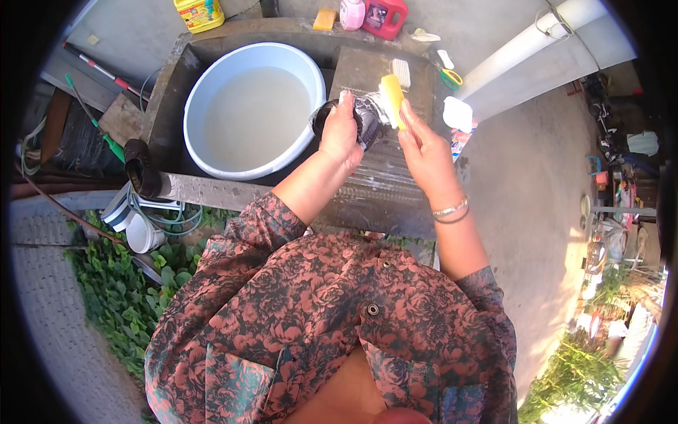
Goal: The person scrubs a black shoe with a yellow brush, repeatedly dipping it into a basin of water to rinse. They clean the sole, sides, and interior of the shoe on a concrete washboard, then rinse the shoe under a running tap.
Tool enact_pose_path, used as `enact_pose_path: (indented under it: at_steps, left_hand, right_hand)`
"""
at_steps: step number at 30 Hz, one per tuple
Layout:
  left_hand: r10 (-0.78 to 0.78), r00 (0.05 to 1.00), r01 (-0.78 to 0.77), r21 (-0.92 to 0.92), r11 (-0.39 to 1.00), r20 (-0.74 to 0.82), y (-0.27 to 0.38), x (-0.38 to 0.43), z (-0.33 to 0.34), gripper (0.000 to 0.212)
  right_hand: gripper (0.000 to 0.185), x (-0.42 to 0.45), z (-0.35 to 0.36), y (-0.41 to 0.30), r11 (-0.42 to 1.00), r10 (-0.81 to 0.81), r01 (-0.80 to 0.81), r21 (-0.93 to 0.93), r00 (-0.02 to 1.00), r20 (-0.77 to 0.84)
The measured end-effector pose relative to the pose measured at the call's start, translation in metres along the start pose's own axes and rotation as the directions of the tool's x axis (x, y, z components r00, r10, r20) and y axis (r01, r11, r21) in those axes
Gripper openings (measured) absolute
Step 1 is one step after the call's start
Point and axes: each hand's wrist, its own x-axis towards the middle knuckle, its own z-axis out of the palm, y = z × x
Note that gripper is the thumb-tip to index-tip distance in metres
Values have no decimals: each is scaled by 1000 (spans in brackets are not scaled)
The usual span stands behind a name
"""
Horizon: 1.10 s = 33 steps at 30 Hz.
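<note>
My left hand [340,130] grips a dark, wet shoe [367,119] over the stone washboard, just right of the basin. White lather covers the shoe's far end. In my right hand [426,146] is a yellow-backed scrubbing brush [392,95], its bristles against or very close to the lathered end. A large light-blue plastic basin [190,127] of cloudy water sits in the concrete sink. Another dark shoe [141,172] rests on the sink's front left corner. The ribbed washboard [386,175] slopes beneath both hands.
A white ribbed block [401,73] lies on the washboard. Along the back ledge stand a yellow soap bar [324,19], a pink bottle [352,14] and a red jug [385,18]. Green-handled scissors [450,78] and an open-topped packet [462,138] are at right. A white bucket [143,236] is below left.
</note>
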Motion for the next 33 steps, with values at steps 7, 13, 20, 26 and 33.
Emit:
enact_pose_path:
  at_steps: [7,13,20,26,33]
  left_hand:
    - [-10,999,9,38,999,40,-11,-7,-7,32]
    - [27,1000,-27,-52,998,-4,5,0,5,35]
    - [-143,990,140,-105,985,-22,-9,-7,8,38]
    - [-255,966,259,-242,935,47,-16,-3,-5,44]
    - [-161,987,157,-120,980,-24,1,-13,9,41]
  right_hand:
    - [51,-11,3,-6,1000,29,-29,0,999,21]
    - [50,-17,-1,9,997,-5,6,83,1000,-6]
    - [56,12,5,-22,980,-145,133,-145,986,-77]
    - [57,-53,-3,22,977,-197,188,-104,977,-78]
    - [55,-2,2,-7,983,-127,117,-143,990,-57]
